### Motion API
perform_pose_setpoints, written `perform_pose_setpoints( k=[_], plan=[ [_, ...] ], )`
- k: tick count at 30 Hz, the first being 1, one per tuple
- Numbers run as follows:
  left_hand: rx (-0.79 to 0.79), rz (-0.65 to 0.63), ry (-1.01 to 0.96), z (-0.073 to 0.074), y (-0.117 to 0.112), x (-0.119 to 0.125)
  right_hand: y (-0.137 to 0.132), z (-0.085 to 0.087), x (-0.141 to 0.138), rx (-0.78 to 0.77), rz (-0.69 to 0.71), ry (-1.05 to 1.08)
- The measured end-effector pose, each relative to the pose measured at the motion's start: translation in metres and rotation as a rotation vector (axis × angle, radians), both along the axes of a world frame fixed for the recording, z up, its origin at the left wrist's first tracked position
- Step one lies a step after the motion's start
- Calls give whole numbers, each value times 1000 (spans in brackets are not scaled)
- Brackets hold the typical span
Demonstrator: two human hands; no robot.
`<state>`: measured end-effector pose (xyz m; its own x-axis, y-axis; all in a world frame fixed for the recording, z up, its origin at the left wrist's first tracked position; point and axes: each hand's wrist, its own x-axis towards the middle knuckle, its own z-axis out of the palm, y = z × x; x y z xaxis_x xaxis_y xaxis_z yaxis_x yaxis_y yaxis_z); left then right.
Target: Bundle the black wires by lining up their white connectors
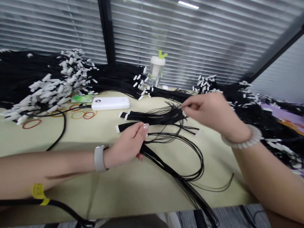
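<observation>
My left hand (129,141) is closed around a black wire harness (163,163) near its connector end. Its thin wires loop to the right, and a bundle of them hangs over the table's front edge. My right hand (204,110) pinches at the loose ends of a pile of black wires (163,114) farther back. What lies between its fingertips is too small to make out. Beside the left hand another black wire harness (128,126) with a white end lies on the table.
Heaps of black cables with white connectors (54,85) line the back and both sides. A white power bank (110,103) with a black cord, coloured rubber bands (88,115) and a clear bottle (156,71) stand or lie on the pale table (133,193). Window blinds are behind.
</observation>
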<state>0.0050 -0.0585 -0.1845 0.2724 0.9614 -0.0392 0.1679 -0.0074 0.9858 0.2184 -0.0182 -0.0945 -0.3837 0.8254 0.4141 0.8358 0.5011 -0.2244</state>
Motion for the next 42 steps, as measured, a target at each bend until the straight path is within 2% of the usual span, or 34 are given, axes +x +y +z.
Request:
perform_pose_setpoints(
  k=[2,3,7,9,11,15,20,23,28,32,36,42],
  plan=[
    [-9,13,-2,-2,2,0,12,6,12,64,-109,262],
    [-10,14,-5,-3,3,0,18,8,16,68,-114,418],
    [2,-10,-14,-4,2,-2,29,12,20,-24,66,1048],
    [7,-16,-14,-4,1,-2,25,12,15,-88,101,1159],
    [1,-17,-12,-4,0,-3,15,10,7,-156,124,1070],
    [-18,-9,-13,-5,0,-3,-8,0,-9,-226,170,690],
    [-24,-33,-62,-4,2,-1,-26,-10,-23,-51,234,254],
    [-27,-55,-75,-3,3,-1,-30,-18,-29,18,295,82],
    [1,-75,-43,-5,3,-2,-28,-35,-33,69,394,-19],
    [16,-89,-15,-7,4,-3,-26,-45,-32,64,375,-25],
    [40,-113,-3,-6,5,-4,-28,-50,-33,46,342,-65],
    [69,-108,39,0,2,-4,-32,-50,-34,99,331,-222]
  ],
)
